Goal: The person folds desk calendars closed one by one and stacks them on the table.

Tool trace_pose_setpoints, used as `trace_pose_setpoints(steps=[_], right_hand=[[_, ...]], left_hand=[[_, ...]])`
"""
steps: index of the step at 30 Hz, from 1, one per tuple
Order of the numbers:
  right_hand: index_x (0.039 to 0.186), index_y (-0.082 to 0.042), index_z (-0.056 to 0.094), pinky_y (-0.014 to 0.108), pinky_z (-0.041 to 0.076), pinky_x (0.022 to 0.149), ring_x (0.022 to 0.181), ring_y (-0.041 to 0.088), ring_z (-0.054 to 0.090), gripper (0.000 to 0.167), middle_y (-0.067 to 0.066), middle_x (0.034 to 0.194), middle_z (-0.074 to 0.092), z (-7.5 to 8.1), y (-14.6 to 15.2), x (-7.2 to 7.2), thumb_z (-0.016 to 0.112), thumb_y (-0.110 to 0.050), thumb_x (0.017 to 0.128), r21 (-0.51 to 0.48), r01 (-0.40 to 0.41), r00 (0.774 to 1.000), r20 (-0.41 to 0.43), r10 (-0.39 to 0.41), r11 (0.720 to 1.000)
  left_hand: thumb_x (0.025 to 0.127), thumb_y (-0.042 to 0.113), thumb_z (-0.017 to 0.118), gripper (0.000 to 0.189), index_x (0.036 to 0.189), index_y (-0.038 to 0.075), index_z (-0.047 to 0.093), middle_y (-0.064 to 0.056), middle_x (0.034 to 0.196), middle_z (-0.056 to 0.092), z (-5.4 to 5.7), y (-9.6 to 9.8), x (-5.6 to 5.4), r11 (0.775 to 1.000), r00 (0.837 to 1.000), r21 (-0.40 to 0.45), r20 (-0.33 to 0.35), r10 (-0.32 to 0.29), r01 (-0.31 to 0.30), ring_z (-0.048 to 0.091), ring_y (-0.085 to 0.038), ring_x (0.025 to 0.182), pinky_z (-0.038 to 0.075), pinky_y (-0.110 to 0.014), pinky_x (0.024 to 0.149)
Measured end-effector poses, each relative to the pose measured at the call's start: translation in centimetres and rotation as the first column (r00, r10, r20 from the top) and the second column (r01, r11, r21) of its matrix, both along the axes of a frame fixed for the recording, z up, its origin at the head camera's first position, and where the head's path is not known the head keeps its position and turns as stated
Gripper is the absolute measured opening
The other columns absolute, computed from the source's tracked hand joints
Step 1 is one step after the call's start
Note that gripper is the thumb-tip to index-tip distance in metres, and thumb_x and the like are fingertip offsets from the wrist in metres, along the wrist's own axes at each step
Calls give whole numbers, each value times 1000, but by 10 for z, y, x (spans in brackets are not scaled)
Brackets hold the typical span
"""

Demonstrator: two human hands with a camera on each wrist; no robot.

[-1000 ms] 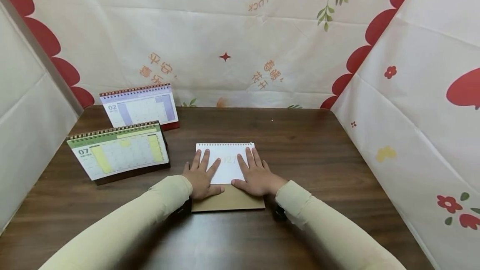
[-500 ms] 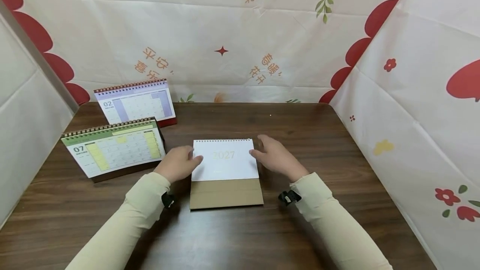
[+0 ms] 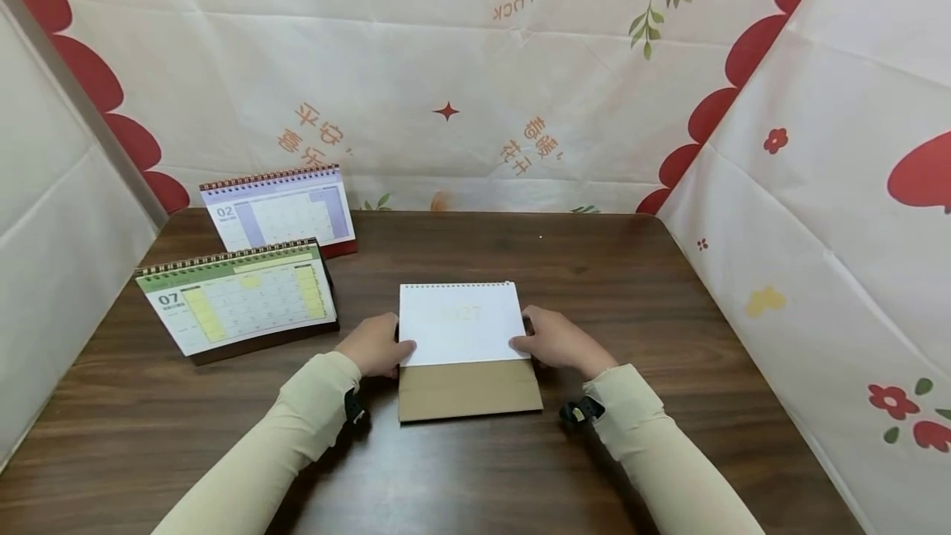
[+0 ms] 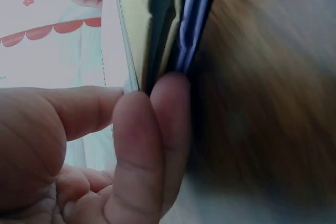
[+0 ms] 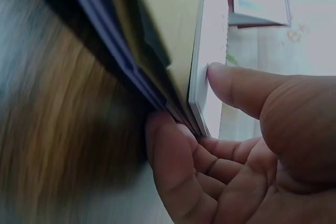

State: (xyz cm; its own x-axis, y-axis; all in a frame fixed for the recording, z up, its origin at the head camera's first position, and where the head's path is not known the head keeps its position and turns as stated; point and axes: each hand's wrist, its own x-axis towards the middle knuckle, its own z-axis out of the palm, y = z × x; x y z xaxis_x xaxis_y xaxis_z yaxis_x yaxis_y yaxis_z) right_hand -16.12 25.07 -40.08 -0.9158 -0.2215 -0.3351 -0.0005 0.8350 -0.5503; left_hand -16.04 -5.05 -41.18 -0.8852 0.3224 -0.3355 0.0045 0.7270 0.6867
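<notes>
A desk calendar (image 3: 462, 329) with a white cover marked 2027, a top wire coil and a tan cardboard base lies folded down in front of me. My left hand (image 3: 375, 345) grips its left edge, thumb on the white cover. On the opposite edge my right hand (image 3: 560, 343) holds it likewise. The left wrist view shows the left fingertips (image 4: 137, 119) at the stacked layers of the calendar (image 4: 140, 19). In the right wrist view, the right thumb (image 5: 231, 82) presses on the pages while the other fingers curl beneath. Whether it is lifted, I cannot tell.
Two standing desk calendars are at the left: a green one (image 3: 245, 304) showing 07, and behind it a purple one (image 3: 286, 213) showing 02. The brown wooden table (image 3: 631, 287) meets printed cloth walls (image 3: 475, 64) at the back and sides.
My hands lay spread on the calendar's cover, then moved apart to its sides, and now grip its left and right edges. The calendar has shifted slightly to the right.
</notes>
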Motion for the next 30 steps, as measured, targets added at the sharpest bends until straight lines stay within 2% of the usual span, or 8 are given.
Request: trace_pose_setpoints(steps=[5,11,15,22,26,30], right_hand=[[121,2,55,34,52,59,70,20,59,35,12,100,62,-2,29,2,66,-21,97,-50,43,998,45,-41,998],[119,2,55,36,52,60,70,22,58,31,12,87,59,-2,68,6,64,-18,97,-116,80,993,92,-70,990],[117,2,55,36,52,60,69,22,57,31,11,84,58,1,91,6,65,-20,97,-108,100,991,98,-89,989],[119,4,54,37,52,59,66,22,57,35,12,82,58,6,124,2,64,-23,98,-79,144,983,128,-134,986],[123,4,52,37,52,62,71,23,57,42,12,85,56,7,142,-1,63,-28,98,-51,204,970,148,-194,978],[126,4,50,37,52,67,77,24,56,49,12,89,55,10,158,1,61,-36,99,-54,264,951,180,-250,963]], left_hand=[[97,15,61,22,110,-3,57,-10,83,62,-1,23,2,997,999,73,44,-24,20,65,-17,61,53,-31,62],[95,10,61,12,100,1,55,-9,79,63,-3,51,5,977,993,204,88,-83,64,66,-18,64,55,-31,62],[93,9,62,10,98,2,57,-7,75,64,-3,72,7,968,992,232,63,-112,94,66,-18,63,54,-29,61],[94,12,61,11,102,5,63,-2,70,65,2,111,6,977,992,172,19,-127,122,62,-14,60,47,-26,58],[95,14,60,7,91,8,60,1,70,60,4,126,7,976,990,166,-33,-137,140,54,-13,61,42,-26,56],[95,15,60,16,82,10,54,0,70,50,2,138,12,969,983,175,-97,-157,172,46,-14,62,37,-27,56]])
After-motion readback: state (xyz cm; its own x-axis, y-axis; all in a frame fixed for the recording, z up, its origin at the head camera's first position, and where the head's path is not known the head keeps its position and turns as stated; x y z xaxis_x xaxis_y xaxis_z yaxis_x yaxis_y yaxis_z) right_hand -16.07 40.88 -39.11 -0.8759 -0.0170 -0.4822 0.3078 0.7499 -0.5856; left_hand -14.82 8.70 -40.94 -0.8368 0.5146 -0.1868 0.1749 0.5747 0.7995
